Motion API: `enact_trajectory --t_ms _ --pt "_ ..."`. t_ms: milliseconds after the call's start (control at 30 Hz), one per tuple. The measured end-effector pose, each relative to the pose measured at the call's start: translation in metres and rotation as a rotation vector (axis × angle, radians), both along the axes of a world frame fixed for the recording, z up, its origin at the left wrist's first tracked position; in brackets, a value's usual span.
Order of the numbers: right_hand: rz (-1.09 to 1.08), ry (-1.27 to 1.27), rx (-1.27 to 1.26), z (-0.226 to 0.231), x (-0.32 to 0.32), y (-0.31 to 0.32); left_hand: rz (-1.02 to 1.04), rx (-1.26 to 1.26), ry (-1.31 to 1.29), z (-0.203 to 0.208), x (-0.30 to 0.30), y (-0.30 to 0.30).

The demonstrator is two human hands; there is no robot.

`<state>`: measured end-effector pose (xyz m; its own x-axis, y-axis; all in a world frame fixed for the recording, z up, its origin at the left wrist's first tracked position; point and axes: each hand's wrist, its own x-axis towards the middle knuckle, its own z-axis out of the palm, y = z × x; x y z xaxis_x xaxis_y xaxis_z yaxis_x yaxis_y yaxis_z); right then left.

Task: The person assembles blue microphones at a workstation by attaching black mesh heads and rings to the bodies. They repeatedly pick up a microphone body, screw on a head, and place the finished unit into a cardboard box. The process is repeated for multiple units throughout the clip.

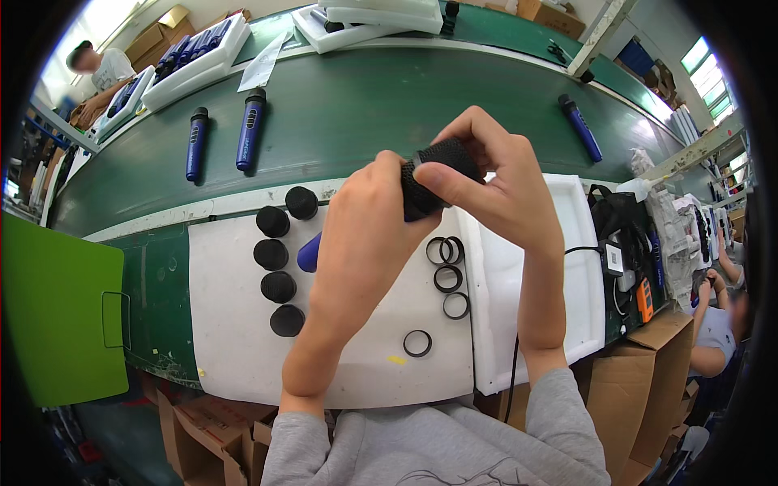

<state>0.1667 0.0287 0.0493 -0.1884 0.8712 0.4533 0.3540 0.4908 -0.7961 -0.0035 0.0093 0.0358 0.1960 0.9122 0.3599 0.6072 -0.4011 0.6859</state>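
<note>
A blue handheld microphone (309,254) lies in the closed grip of my left hand (361,235), its blue tail end sticking out to the left. Around its black mesh head (442,168), the thumb and fingers of my right hand (510,186) are wrapped. My left hand covers most of the handle. Several black mesh microphone heads (271,255) stand on the white mat (381,373) left of my left forearm. Below my hands on the mat are several thin black rings (447,279), two of them overlapping, with one ring (417,343) nearer to me.
On the green bench beyond lie blue microphones (250,134), with another (580,130) at right. White foam trays (198,65) stand at far left; an empty-looking foam tray (535,324) is beside the mat. A green bin (61,316) flanks the left, cardboard boxes (640,381) the lower right.
</note>
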Motion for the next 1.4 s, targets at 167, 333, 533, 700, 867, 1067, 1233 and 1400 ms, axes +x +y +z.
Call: enact_trajectory --t_ms 167,333,533,700,867,1067,1233,1400 --pt "-0.229 -0.224 -0.096 0.01 -0.009 -0.007 -0.006 0.033 0.034 -0.009 0.004 0.001" --pt "-0.015 0.014 -0.082 0.012 0.007 -0.003 -0.015 -0.012 0.03 -0.006 0.004 0.004" --pt "0.284 -0.058 0.001 0.011 0.036 0.003 -0.03 -0.038 0.013 -0.004 0.004 0.006" --pt "0.181 -0.072 0.004 0.007 0.029 0.005 -0.004 0.011 0.043 -0.011 0.004 0.007" --pt "0.022 -0.158 -0.135 0.011 0.025 0.001 -0.007 0.055 0.07 -0.013 0.005 0.005" --pt "0.153 0.026 0.035 0.005 0.025 0.004 -0.008 0.019 0.001 -0.014 0.006 0.009" --pt "0.223 -0.109 -0.059 0.014 0.036 0.004 -0.022 -0.003 -0.006 -0.013 0.005 0.011" --pt "0.164 -0.242 -0.144 0.013 0.031 0.005 -0.063 -0.07 0.034 -0.018 -0.004 0.016"
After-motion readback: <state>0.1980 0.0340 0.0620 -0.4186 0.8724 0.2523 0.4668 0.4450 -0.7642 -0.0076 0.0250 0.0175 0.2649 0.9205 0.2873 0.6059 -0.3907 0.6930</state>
